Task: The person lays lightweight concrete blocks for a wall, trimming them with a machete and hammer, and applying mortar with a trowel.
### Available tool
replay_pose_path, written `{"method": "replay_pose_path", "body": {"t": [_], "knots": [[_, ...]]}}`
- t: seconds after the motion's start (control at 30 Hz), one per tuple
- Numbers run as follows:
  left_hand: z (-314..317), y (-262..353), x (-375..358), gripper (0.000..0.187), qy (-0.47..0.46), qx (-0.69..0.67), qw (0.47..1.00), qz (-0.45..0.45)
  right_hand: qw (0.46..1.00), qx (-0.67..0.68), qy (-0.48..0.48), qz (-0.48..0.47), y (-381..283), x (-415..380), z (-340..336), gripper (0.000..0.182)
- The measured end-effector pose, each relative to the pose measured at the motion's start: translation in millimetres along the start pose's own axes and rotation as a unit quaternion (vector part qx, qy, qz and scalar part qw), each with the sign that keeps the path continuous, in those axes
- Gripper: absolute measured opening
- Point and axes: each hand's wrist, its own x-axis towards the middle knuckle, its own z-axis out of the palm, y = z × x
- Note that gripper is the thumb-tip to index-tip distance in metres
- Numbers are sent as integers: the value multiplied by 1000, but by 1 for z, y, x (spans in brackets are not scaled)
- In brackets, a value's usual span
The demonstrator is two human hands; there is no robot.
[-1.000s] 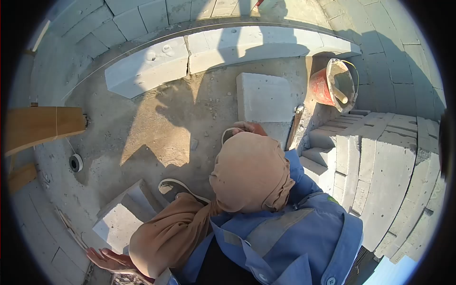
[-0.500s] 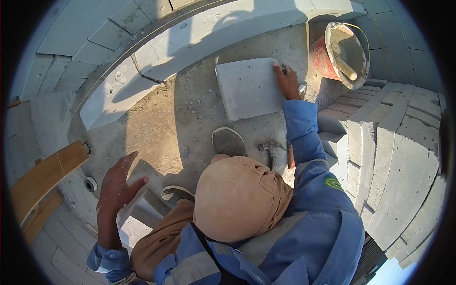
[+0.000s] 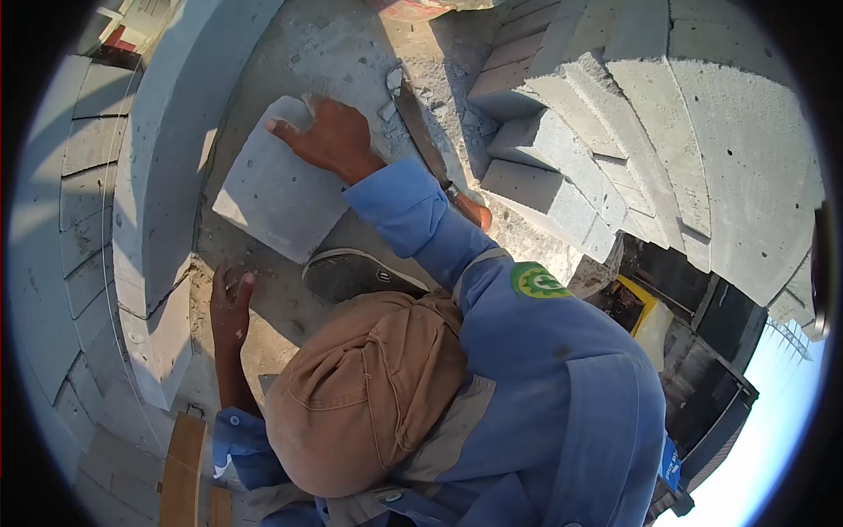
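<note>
A pale grey lightweight concrete block (image 3: pixel 285 189) lies at a slant on the dusty floor, in front of my shoe (image 3: pixel 364 270). My right hand (image 3: pixel 332 136) is closed over its far edge, the thumb across the corner and the other fingers partly hidden. My left hand (image 3: pixel 230 312) hovers near the low block wall, apart from the block, its fingers spread and nothing in it. Right of my right forearm lies a long flat-bladed tool (image 3: pixel 421 127) with an orange handle (image 3: pixel 474 212).
A low curved wall of blocks (image 3: pixel 167 158) runs along the left. Stacked blocks (image 3: pixel 606 132) rise at the right. The base of a bucket (image 3: pixel 421 9) shows at the top edge. Wooden boards (image 3: pixel 182 470) stand at lower left, and rubble (image 3: pixel 391 88) lies beside the blade.
The view has swung right, so the bucket has moved to the top edge. My right hand has shifted along the block's edge, and my left hand has come closer to the block.
</note>
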Motion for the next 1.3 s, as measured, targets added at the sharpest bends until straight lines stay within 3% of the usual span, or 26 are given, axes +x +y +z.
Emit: {"method": "replay_pose_path", "body": {"t": [0.03, 0.07, 0.1, 0.13, 0.23, 0.3, 0.37, 0.43, 0.53, 0.6, 0.67, 0.73, 0.77, 0.8, 0.93, 0.97, 1.0, 1.1, 1.17, 1.2, 1.27, 1.3], "knots": [[7, -2, 12, 80, -1, 2, 1000, -4, 999, -2, -21, -40, -5, -12, -5, 75], [17, -5, 24, 83, 24, -88, 996, -13, 999, -3, -24, -40, -6, -25, -5, 75], [24, -10, 32, 87, 53, -178, 982, -22, 990, -3, 23, -137, -8, -39, -3, 77], [27, -17, 38, 87, 56, -180, 982, -25, 970, -1, 71, -232, -12, -53, -1, 79], [35, -18, 49, 89, 37, -268, 962, 15, 952, -3, 56, -300, -25, -88, -8, 74], [37, -5, 41, 99, 172, -252, 942, 142, 953, -7, 58, -296, -27, -96, -6, 73], [19, 25, 25, 104, 185, -38, 955, 230, 942, 2, 86, -324, -27, -102, -7, 75], [-8, 51, 20, 108, 108, 184, 932, 294, 946, 0, 81, -313, -26, -106, -6, 75], [-18, 82, 26, 111, 20, 185, 935, 301, 947, 22, 73, -314, -21, -115, -3, 74], [-27, 88, 35, 114, -70, 188, 955, 216, 940, 42, 74, -330, -21, -122, -4, 74], [-20, 101, 38, 110, -93, 154, 950, 256, 936, 46, 74, -341, -21, -132, -13, 70], [-22, 121, 25, 111, -81, 134, 963, 220, 924, 35, 78, -372, -18, -139, -22, 67], [-27, 120, 20, 109, -48, 210, 940, 265, 919, 45, 76, -384, -17, -143, -26, 64], [-30, 125, 5, 102, -33, 291, 924, 244, 916, 88, 43, -389, -20, -144, -32, 61], [-21, 82, -48, 85, 55, 181, 930, 315, 871, 151, 2, -467, -20, -147, -34, 46], [-17, 72, -62, 85, 107, 198, 908, 353, 865, 165, -16, -474, -18, -147, -35, 46], [-17, 65, -78, 84, 134, 219, 906, 336, 853, 173, -38, -490, -13, -142, -35, 48], [-35, 44, -140, 84, 174, 247, 904, 302, 879, 242, -91, -401, -36, -148, -31, 67], [-53, 20, -172, 83, 184, 262, 897, 304, 902, 229, -144, -336, -43, -142, -18, 58], [-63, 4, -189, 83, 176, 274, 902, 283, 897, 225, -152, -348, -45, -138, -10, 58], [-81, -31, -222, 83, 180, 282, 905, 261, 923, 195, -217, -250, -47, -133, 9, 47], [-88, -51, -238, 84, 196, 292, 907, 232, 920, 190, -220, -261, -48, -134, 17, 47]]}}
